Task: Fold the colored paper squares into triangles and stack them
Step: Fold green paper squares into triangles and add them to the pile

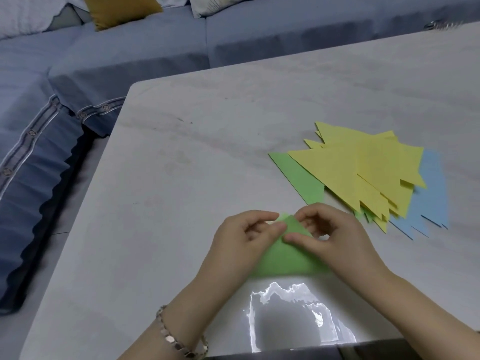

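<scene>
We see a green paper [284, 258] lying folded on the pale grey surface [207, 157], and we take it as our landmark. Both hands meet at its far tip. The left hand [241, 240] comes in from the paper's left side, thumb and forefinger pinched closed on the corner; the right hand [335, 235] comes in from its right, thumb pressed flat on the upper layer and the curled fingers behind, so its grip is also closed on the paper. The paper's near edge lies flat on the surface; the tip seems slightly lifted, though blur makes that hard to tell.

Beyond the paper and to its right lies a loose stack of folded triangles: yellow triangles [363, 167] on top, a green triangle [301, 178] jutting out on the side nearer the paper, and blue sheets [431, 193] underneath on the far side. The stack sits near the right hand, apart from it.

A bracelet [179, 339] circles the left wrist. Left of the paper, past the surface's edge, runs a blue sofa [78, 74] with a mustard cushion [119, 9].
</scene>
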{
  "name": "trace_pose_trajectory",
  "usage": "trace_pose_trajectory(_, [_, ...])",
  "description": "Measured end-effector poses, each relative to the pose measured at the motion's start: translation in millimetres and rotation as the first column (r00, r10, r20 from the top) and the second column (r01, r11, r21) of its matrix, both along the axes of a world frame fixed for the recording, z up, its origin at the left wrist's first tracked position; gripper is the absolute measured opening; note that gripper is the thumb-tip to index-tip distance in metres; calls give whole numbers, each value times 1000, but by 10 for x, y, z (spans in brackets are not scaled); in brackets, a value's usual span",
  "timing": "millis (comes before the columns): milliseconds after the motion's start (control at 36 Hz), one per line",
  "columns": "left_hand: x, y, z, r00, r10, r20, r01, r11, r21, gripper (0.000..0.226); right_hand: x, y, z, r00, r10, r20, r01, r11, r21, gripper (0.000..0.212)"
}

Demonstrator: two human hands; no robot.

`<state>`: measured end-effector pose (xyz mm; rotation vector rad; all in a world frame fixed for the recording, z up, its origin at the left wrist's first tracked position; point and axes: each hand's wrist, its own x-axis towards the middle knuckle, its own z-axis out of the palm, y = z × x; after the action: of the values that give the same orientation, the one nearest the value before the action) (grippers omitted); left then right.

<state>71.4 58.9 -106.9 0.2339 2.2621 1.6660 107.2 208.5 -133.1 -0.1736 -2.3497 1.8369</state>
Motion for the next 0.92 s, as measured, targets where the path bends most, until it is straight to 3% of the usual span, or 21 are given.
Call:
trace_pose_trajectory(83, [25,1,-68,995,103,7,-103,994,36,26,14,-5,-12,999,-30,34,31,998,-58,38])
trace_pose_trajectory(222, [58,10,-105,991,135,-2,-135,990,42,31,46,-6,25,998,-50,23,52,997,-66,32])
trace_pose_trajectory(694, [51,3,-150,995,104,-6,-103,990,101,29,-3,39,78,1000,4,26,-4,1000,4,30])
trace_pose_trajectory(917, [47,5,-178,995,98,-29,-95,992,87,32,-32,54,54,999,22,26,-21,999,-36,35])
